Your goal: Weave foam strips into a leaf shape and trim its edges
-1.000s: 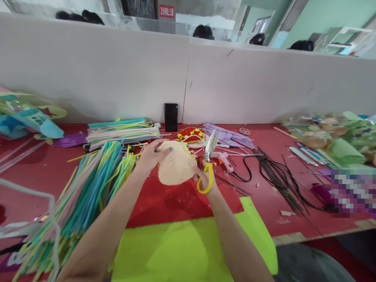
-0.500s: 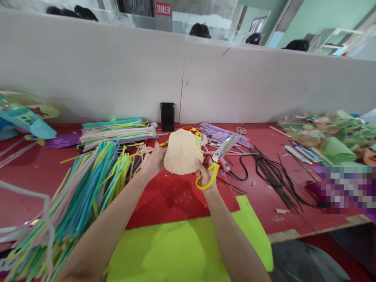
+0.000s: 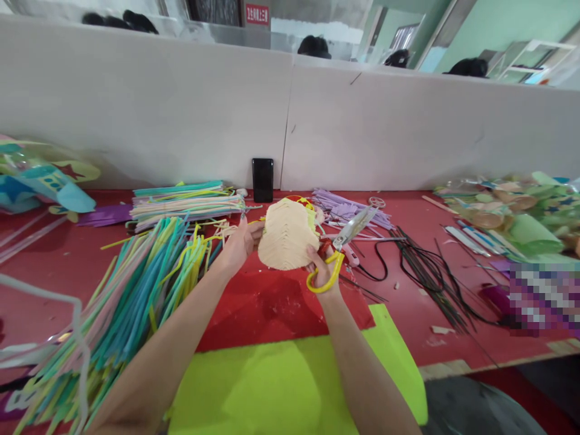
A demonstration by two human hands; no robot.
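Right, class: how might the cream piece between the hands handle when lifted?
The cream piece is probably fairly stiff, showing no obvious sag. It seems light: the right hand pinches its edge while also holding the scissors. Its matt, ridged face probably isn't slippery.

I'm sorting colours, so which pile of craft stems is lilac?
The pile behind the scissors, right of the phone; the stack and bundle left of it are multicoloured.

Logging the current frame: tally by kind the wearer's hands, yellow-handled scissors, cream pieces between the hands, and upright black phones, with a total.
Hands: 2 (left hand, right hand)
Yellow-handled scissors: 1
Cream piece: 1
Black phone: 1
Total: 5
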